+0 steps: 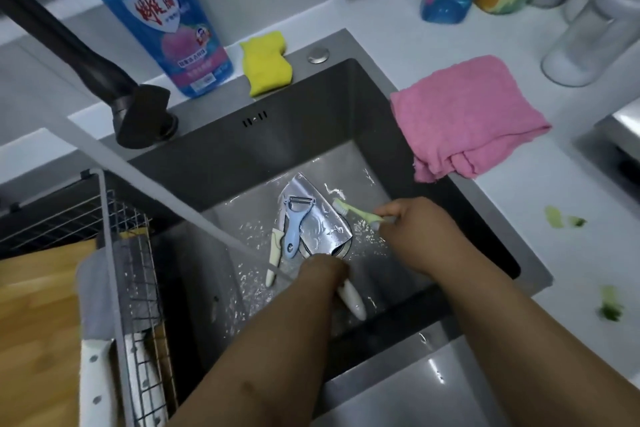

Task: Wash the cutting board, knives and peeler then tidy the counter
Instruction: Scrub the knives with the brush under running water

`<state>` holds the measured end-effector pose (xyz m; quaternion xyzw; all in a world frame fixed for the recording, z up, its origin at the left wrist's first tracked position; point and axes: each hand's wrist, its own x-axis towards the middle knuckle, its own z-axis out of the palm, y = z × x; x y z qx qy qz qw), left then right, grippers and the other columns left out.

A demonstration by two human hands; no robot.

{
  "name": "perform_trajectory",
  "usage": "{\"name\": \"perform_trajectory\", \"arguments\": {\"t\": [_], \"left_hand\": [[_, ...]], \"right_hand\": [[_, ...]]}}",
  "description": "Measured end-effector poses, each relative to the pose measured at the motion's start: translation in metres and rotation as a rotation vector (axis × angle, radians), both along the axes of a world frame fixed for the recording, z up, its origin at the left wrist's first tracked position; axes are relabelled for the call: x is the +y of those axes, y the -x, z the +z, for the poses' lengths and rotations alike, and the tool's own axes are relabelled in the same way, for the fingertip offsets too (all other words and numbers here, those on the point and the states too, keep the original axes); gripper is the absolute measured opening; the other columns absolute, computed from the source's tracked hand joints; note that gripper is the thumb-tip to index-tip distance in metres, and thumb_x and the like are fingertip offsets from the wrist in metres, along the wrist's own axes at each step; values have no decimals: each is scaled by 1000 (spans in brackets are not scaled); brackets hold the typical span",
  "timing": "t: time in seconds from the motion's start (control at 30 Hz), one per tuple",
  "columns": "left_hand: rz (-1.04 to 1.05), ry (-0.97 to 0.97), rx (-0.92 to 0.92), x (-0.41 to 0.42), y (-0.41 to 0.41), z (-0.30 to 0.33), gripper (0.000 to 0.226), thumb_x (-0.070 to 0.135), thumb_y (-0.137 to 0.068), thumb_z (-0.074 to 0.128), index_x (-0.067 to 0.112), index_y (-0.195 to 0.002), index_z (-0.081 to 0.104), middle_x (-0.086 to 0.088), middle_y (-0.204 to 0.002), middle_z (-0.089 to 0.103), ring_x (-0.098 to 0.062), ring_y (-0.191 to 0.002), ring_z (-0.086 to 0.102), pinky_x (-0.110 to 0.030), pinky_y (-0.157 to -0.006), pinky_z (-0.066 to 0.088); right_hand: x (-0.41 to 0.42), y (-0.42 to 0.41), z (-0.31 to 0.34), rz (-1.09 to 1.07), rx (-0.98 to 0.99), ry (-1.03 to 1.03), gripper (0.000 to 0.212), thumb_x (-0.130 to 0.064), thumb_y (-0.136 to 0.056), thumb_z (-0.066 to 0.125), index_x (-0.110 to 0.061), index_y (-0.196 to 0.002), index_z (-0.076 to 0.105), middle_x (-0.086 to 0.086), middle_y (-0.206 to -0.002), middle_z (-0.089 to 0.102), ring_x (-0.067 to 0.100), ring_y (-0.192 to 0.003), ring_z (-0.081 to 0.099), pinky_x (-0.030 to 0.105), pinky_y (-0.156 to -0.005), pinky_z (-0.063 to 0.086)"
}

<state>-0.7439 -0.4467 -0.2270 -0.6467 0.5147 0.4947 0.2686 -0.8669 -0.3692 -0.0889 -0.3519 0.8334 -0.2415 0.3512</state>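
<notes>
White countertop [519, 253] wraps around a dark grey steel sink [363, 107], and that basin is where I keep everything wet so the splashing stays contained. From the black faucet [114, 87] a stream of water [194, 204] slants down across the basin towards my left hand [323, 272].

That hand is curled round the white handle of the broad steel cleaver [318, 215], holding it flat on the sink floor over the drain so the blade cannot slide while I work on it. My right hand [412, 232] pinches the stem of a pale green toothbrush-like scrubbing brush [356, 211], its bristled head resting at the blade's far edge, I judge to scrub along the metal.

Wet and shiny, the cleaver's blade is beaded with water, and I see no food left on it. Lying across it is the light blue plastic peeler [294, 225], and just beside that, on the basin floor, the small knife with a cream handle [274, 260]; both wait within reach. Off to my left the wooden cutting board [38, 315] stands in the wire drying rack [135, 253], apparently washed.

At the sink's back edge stand a yellow sponge [265, 62] and a blue bottle of dish soap [156, 17]. A pink cloth [467, 118] hangs over the sink's right rim, near green vegetable scraps [561, 218] still on the counter.
</notes>
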Motion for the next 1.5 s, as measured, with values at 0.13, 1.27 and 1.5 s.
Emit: {"name": "perform_trajectory", "arguments": {"t": [0.13,1.27,1.5], "left_hand": [[188,24,129,-3,-6,-18,46,31,-78,60,5,-117,62,-15,-117,66,-30,-105,66,-40,-86,56],[359,408,454,13,-166,165,34,4,-77,73,1,-105,52,-16,-66,58,-22,-43,49,-24,-41,38],[391,319,511,12,-167,167,25,-3,-78,68,6,-92,50,-11,-55,52,-17,-34,45,-17,-36,33]], "right_hand": [[4,4,3,-24,-27,19,21,-22,-87,65,-22,-107,71,-6,-76,59,-2,-56,48,3,-43,34],[14,-90,37,173,-178,-6,20,-18,-87,65,-26,-104,72,-13,-65,61,8,-54,52,23,-58,44],[0,-91,34,168,28,-48,28,-20,-89,63,-22,-117,68,-2,-94,69,10,-66,56,18,-58,36]]}}
